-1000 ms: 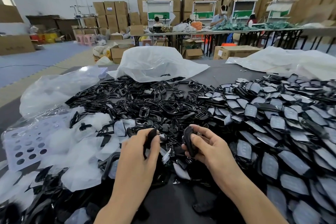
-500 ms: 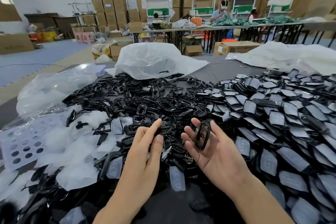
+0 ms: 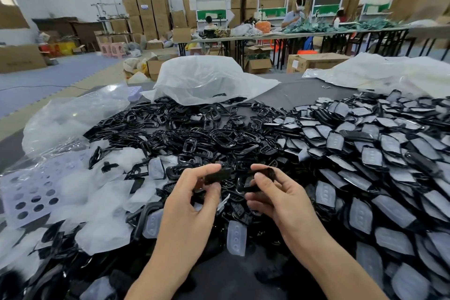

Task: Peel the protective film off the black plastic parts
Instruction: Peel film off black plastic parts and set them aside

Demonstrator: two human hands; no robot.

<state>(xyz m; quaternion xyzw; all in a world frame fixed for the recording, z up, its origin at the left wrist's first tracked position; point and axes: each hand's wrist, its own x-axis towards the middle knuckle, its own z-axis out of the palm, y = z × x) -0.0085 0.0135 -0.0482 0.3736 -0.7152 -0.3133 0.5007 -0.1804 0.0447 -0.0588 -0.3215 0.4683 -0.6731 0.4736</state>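
Loose film scraps (image 3: 102, 204) lie at far L. L hand (image 3: 192, 204) pinches a black part (image 3: 219, 175) btwn thumb & fingers, over the bare frames pile (image 3: 194, 134). R hand (image 3: 282, 200) grips a black frame (image 3: 255, 181) just beside it. Film-covered parts (image 3: 365, 153) are heaped at R.

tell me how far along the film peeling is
Done: a heap of bare black frames lies mid-table, with peeled films piled at left. In hand: the left hand pinches one black part, the right hand holds a second part. Left: the big pile of film-covered parts at right, a large share.
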